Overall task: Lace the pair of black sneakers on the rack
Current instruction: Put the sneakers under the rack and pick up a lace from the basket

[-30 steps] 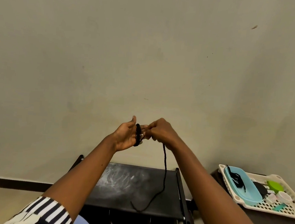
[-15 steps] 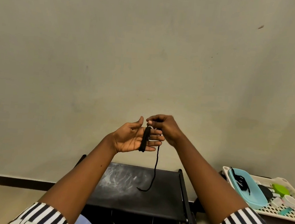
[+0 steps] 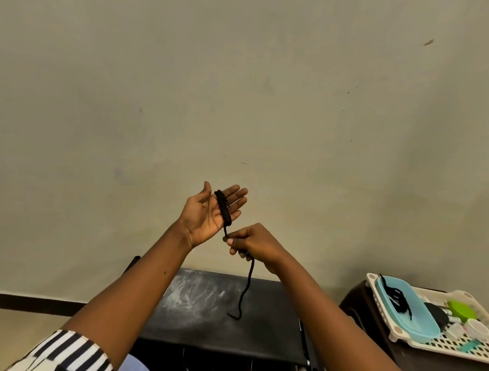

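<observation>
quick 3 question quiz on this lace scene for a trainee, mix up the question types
1. True or false: the black lace is wound round the fingers of the left hand.
2. Which hand pinches the lace just below the coil? A) the left B) the right hand
3. Fill in: a second lace lies in the ___ tub in the white basket.

Key: 1 true; 2 B; 3 blue.

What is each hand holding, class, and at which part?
The right hand pinches the black shoelace just below the coil; its loose end hangs beneath. The left hand grips nothing: the coil is wound round its straight fingers.
</observation>
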